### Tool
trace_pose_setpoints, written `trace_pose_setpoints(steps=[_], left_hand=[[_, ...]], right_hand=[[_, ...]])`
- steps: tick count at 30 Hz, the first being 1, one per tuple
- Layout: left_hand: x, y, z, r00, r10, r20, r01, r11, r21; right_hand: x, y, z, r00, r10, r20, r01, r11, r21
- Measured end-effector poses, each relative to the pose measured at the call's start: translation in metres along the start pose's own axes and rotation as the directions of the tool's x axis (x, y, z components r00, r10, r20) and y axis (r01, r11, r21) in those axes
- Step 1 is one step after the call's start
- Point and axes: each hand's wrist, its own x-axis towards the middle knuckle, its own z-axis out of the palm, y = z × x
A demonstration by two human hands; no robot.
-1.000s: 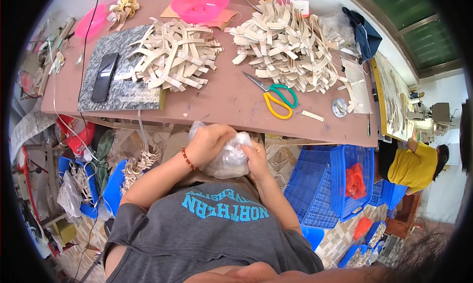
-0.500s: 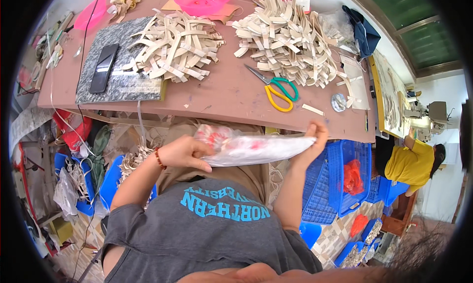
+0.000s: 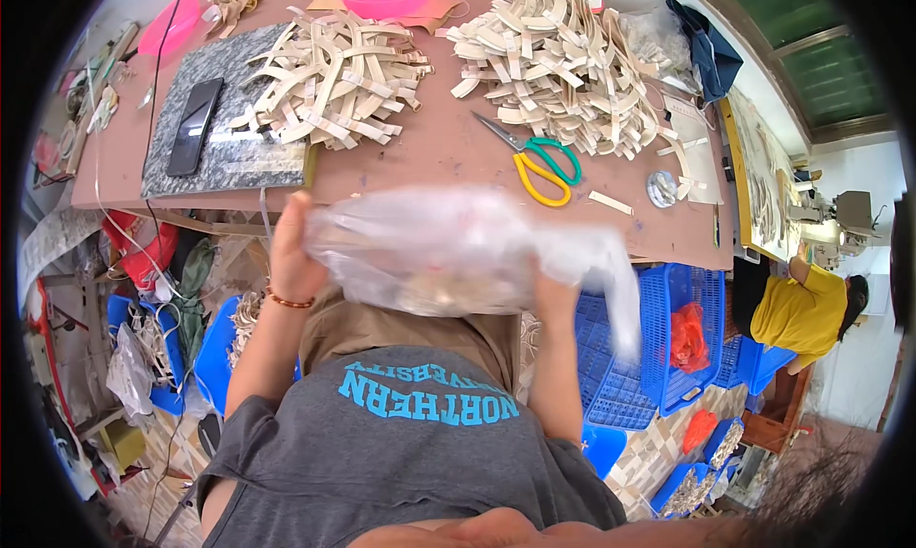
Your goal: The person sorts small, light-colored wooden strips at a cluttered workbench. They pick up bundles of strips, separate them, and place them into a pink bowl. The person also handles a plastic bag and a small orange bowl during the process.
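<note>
A clear plastic bag with pale contents and faint red marks is held up in front of my waist, at the table's near edge. It is smeared by motion. My left hand grips its left end, fingers partly behind the film. At the other end my right hand holds the bag, and a loose flap of plastic hangs down to the right of it; most of these fingers are hidden. Beyond the bag, scissors with one green and one yellow handle lie on the brown table.
Two heaps of cream strips, a left pile and a right pile, cover the table's back. A black phone rests on a grey marbled board. Blue crates stand at the right; beyond them a person in yellow works.
Both hands have shifted the bag, which was long and narrow and now looks wider and fuller. My left hand moved left and up; my right hand moved slightly left and down.
</note>
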Motion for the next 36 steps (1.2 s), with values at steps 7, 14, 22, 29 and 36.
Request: trace_pose_setpoints(steps=[7, 14, 22, 29, 36], left_hand=[[-0.034, 0.026, -0.028, 0.975, 0.198, 0.100, -0.218, 0.774, 0.594], [-0.006, -0.028, 0.125, 0.442, -0.201, 0.874, -0.897, -0.124, 0.425], [-0.012, -0.043, 0.086, 0.557, -0.780, 0.284, -0.804, -0.421, 0.420], [-0.048, -0.010, 0.104, 0.258, -0.534, 0.805, -0.966, -0.123, 0.228], [-0.053, -0.007, 0.104, 0.101, -0.848, 0.521, -0.929, 0.106, 0.354]], right_hand=[[-0.018, 0.007, -0.039, 0.989, 0.144, -0.025, -0.145, 0.988, -0.045], [-0.046, -0.065, 0.001, 0.992, 0.053, 0.114, -0.112, 0.787, 0.607], [-0.055, -0.033, -0.013, 0.985, 0.120, 0.122, -0.133, 0.985, 0.110], [-0.059, -0.122, -0.007, 0.813, -0.567, 0.136, 0.577, 0.749, -0.325], [-0.054, -0.122, 0.046, 0.433, -0.068, 0.899, 0.733, 0.607, -0.308]])
